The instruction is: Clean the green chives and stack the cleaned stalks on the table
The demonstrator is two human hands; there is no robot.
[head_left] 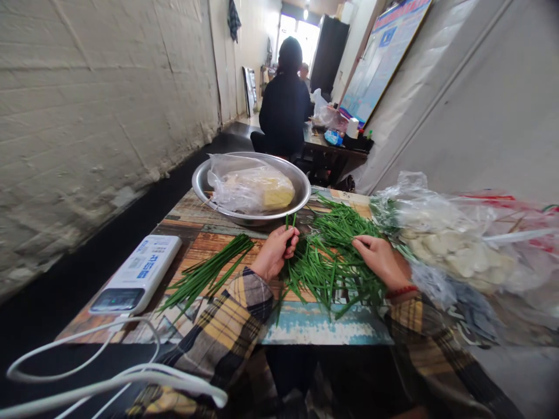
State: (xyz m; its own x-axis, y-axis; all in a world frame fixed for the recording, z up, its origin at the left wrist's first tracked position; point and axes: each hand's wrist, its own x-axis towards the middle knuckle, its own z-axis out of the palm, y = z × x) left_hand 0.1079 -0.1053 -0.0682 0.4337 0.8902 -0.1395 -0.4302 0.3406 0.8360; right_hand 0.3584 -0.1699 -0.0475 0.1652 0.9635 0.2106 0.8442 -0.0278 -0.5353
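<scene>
My left hand [276,251] is closed around a few green chives [294,220], whose tips stick up above the fingers. A loose, tangled pile of chives [323,267] spreads over the wooden-patterned table [283,329] between my hands. My right hand [379,259] is over the right side of this pile, thumb and fingers pinched together; whatever is between them is too small to make out. To the left of my left hand lies a neat, aligned bundle of chives [209,270].
A metal basin [253,220] with a plastic-wrapped yellowish block [277,192] stands at the back. A white power bank [140,270] with cables [82,372] lies left. Plastic bags [458,250] with pale slices crowd the right. Ahead, a person [285,105] sits at another table.
</scene>
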